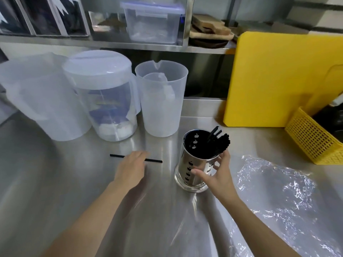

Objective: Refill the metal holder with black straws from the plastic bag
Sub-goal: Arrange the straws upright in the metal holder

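Observation:
A shiny perforated metal holder (193,164) stands on the steel counter, centre right, with several black straws (220,140) leaning against its right rim. My right hand (217,173) wraps the holder's right side, thumb on its front. One loose black straw (154,160) lies flat on the counter left of the holder. My left hand (132,168) rests palm down over the middle of that straw, fingers together; whether it grips the straw is hidden. A crumpled clear plastic bag (278,191) lies flat at the right, with no straws visible in it.
Clear plastic pitchers (104,93) and a measuring jug (161,101) stand behind the loose straw. A yellow cutting board (278,76) leans at the back right, next to a yellow mesh basket (315,138). A shelf (111,43) with a lidded box runs above.

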Action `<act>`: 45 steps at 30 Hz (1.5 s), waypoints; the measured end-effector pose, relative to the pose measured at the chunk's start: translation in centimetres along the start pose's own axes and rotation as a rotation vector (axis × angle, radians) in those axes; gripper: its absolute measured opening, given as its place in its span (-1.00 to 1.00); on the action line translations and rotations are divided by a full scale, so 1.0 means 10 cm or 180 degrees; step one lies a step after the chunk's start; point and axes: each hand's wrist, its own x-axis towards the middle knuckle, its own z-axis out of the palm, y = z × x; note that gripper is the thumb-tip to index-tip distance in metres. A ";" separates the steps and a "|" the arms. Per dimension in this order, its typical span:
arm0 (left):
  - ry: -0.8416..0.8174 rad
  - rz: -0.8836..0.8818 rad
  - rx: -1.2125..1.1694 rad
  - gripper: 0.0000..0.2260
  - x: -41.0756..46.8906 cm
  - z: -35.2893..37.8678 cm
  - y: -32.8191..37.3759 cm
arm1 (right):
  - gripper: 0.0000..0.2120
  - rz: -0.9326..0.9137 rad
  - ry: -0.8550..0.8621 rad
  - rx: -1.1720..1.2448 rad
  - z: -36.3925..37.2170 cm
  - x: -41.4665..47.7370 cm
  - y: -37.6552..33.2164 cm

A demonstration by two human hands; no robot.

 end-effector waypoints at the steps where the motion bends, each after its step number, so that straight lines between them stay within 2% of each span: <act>1: -0.0090 0.0078 0.0091 -0.62 0.05 0.02 -0.02 | -0.04 0.0017 -0.0001 0.0004 0.00 0.00 0.01; 6: -0.0423 0.0450 0.0764 -0.58 0.19 0.11 -0.10 | -0.13 -0.0022 0.0002 -0.0042 0.00 0.00 0.03; 9: -0.0289 0.0874 0.1313 -0.72 0.16 0.06 -0.05 | -0.16 -0.0046 0.0060 -0.0051 0.02 0.00 0.07; 11: -0.0114 0.1151 0.1753 -0.68 0.14 0.03 -0.03 | -0.17 -0.0044 0.0086 -0.0092 0.03 0.01 0.10; 16: 0.0066 0.1275 0.2172 -0.72 0.15 0.05 -0.04 | -0.18 -0.0042 0.0117 -0.0165 0.04 0.04 0.11; 18: 0.0226 0.1183 0.1942 -0.70 0.18 0.01 -0.01 | -0.19 -0.0031 0.0109 -0.0160 0.03 0.04 0.10; 20: 0.0425 0.0964 0.1378 -0.69 0.22 -0.05 0.05 | -0.22 -0.0033 0.0094 -0.0181 0.03 0.04 0.09; 25: 0.1125 0.0353 -0.0222 -0.92 0.34 -0.50 0.38 | -0.27 -0.0065 0.0054 -0.0194 0.02 0.04 0.05; 29: 0.1920 0.0520 -0.1330 -0.90 0.37 -1.12 0.80 | -0.25 -0.0008 0.0020 -0.0133 0.01 0.02 0.03; 32: 0.2272 0.0776 -0.2004 -0.81 0.32 -1.53 1.08 | -0.19 0.0081 -0.0013 -0.0123 0.01 0.02 0.03; 34: 0.2413 0.0840 -0.2267 -0.83 0.29 -1.72 1.25 | -0.15 0.0150 -0.0007 -0.0106 0.01 0.02 0.02; 36: 0.2399 0.1018 -0.2478 -0.87 0.26 -1.79 1.40 | -0.13 0.0198 -0.0011 -0.0096 0.01 0.01 0.01; 39: 0.2106 0.1192 -0.2510 -0.85 0.22 -1.69 1.55 | -0.10 0.0233 -0.0024 -0.0090 0.01 0.01 0.00; 45: 0.1351 0.0929 -0.2397 -0.85 0.22 -1.11 1.54 | -0.12 0.0165 -0.0056 -0.0109 0.00 0.00 -0.02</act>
